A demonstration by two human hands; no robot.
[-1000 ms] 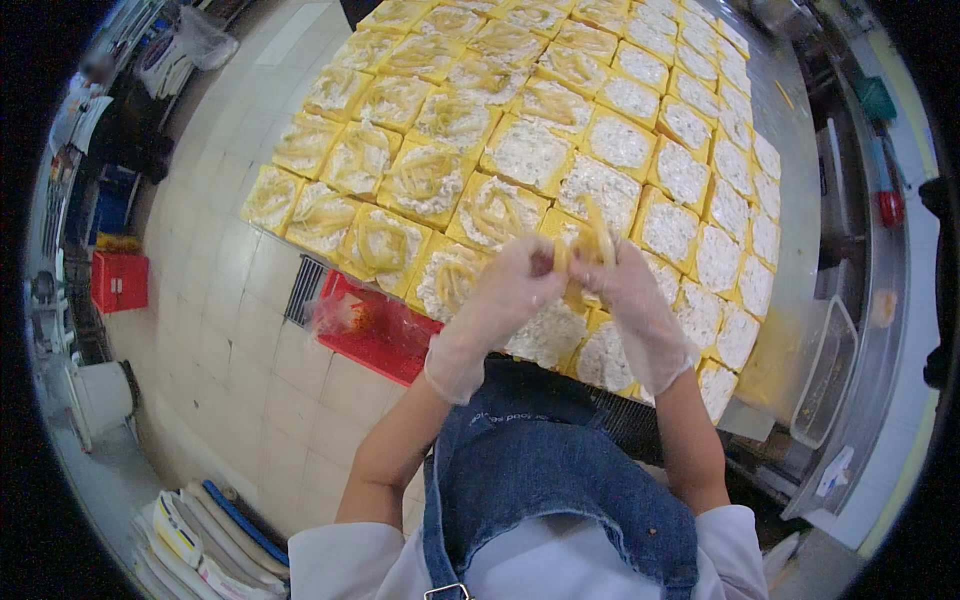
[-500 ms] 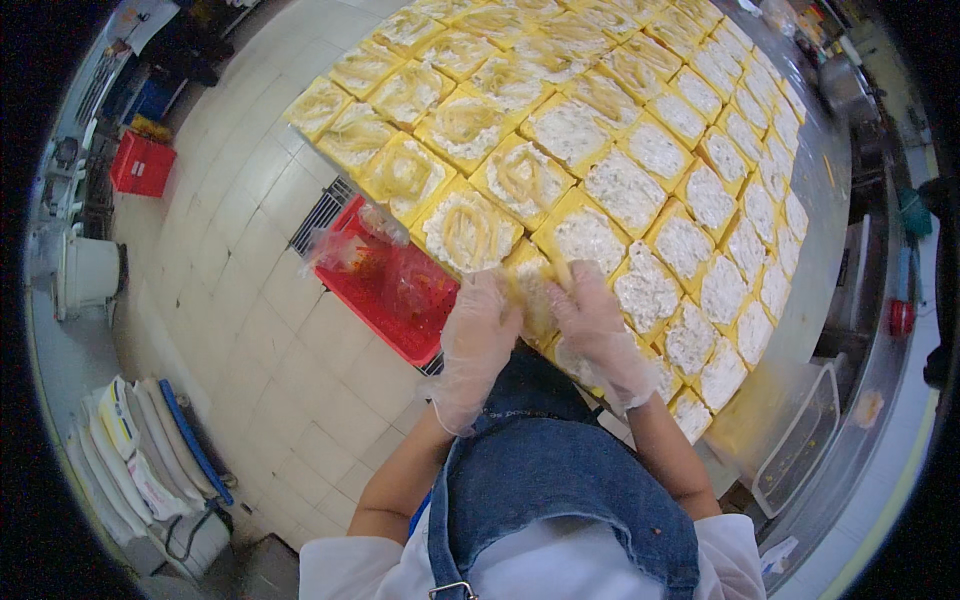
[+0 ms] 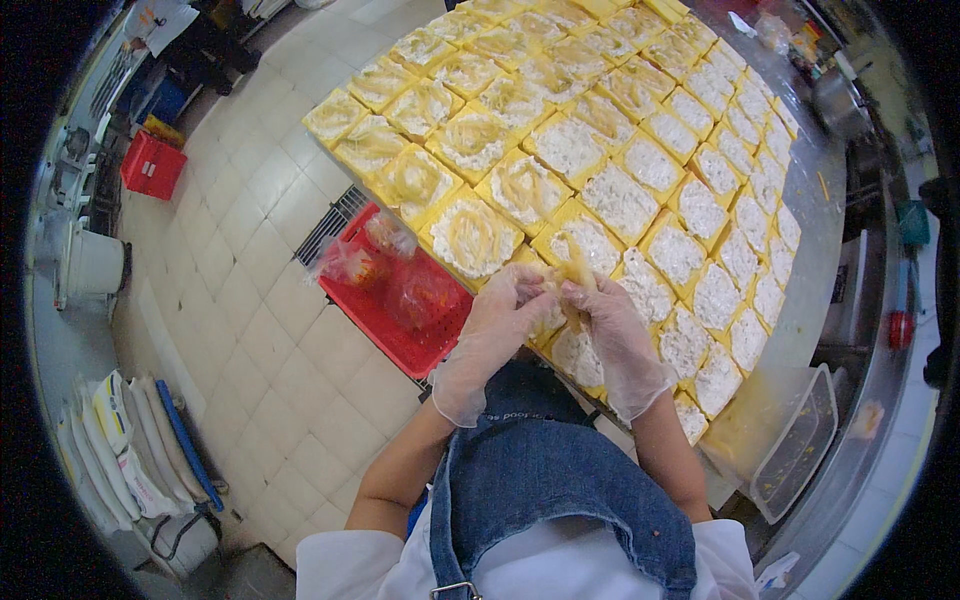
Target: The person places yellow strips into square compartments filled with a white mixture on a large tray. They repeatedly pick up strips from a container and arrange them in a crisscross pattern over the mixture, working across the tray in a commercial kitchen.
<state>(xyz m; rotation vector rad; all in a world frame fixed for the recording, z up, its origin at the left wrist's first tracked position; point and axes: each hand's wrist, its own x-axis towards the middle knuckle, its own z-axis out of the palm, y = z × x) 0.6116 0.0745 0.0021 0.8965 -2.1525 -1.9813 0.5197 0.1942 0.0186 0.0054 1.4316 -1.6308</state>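
Both my hands wear thin clear plastic gloves and come together above the near edge of a spread of yellow square slabs [image 3: 621, 200]. My left hand [image 3: 503, 308] is closed, its thumb and fingertips pinching pale yellow strips. Close beside it, my right hand [image 3: 612, 325] grips the same soft strips [image 3: 574, 268], which stick up and hang between the hands. White, lumpy spread covers the tops of the slabs. Toward the left and far side, the slabs carry similar strips over the spread; a slab with looped strips [image 3: 472, 238] lies just beyond my left hand.
A red crate [image 3: 428, 350] with plastic bags stands below the slabs' left edge, beside a dark metal grating [image 3: 333, 220]. Another red crate [image 3: 152, 166] is far left on the tiled floor [image 3: 270, 330]. A clear plastic bin [image 3: 795, 445] stands at the right, a metal pot [image 3: 842, 105] far right.
My hands have lifted slightly off the slab and drawn together, with the strips now bunched between the fingertips. The whole view has shifted a little.
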